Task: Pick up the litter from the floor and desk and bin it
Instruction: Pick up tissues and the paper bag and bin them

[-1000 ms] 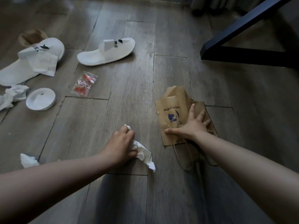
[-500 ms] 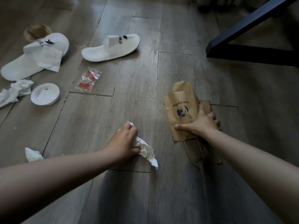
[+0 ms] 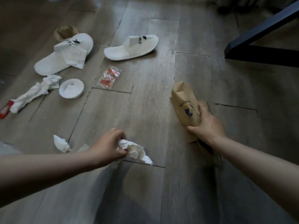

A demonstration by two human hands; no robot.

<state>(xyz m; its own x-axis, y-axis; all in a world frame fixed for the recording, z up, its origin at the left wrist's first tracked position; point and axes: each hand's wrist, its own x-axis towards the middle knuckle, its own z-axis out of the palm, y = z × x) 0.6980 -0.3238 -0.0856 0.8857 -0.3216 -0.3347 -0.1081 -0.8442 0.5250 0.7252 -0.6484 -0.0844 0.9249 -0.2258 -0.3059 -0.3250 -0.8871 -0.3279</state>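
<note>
My left hand (image 3: 108, 147) is closed on a crumpled white tissue (image 3: 136, 151) low over the wooden floor. My right hand (image 3: 206, 125) grips a brown paper coffee bag (image 3: 184, 104) with a blue logo, its top tilted up off the floor; the bag's handles hang hidden under my wrist. More litter lies to the left: a small tissue wad (image 3: 61, 143), a long twisted tissue (image 3: 36, 91), a white cup lid (image 3: 71, 88), a clear packet with red sachets (image 3: 109, 77) and a red wrapper (image 3: 4, 109).
Two white slippers (image 3: 131, 47) (image 3: 63, 56) lie at the back, one with a white napkin (image 3: 74, 58) draped over it. A brown paper cup (image 3: 65, 32) sits behind the left slipper. A dark table leg frame (image 3: 262, 34) stands at the right back.
My right hand has closed on the paper bag and lifted its top end off the floor. My left hand has gathered the tissue tighter. The view has shifted left, showing more litter.
</note>
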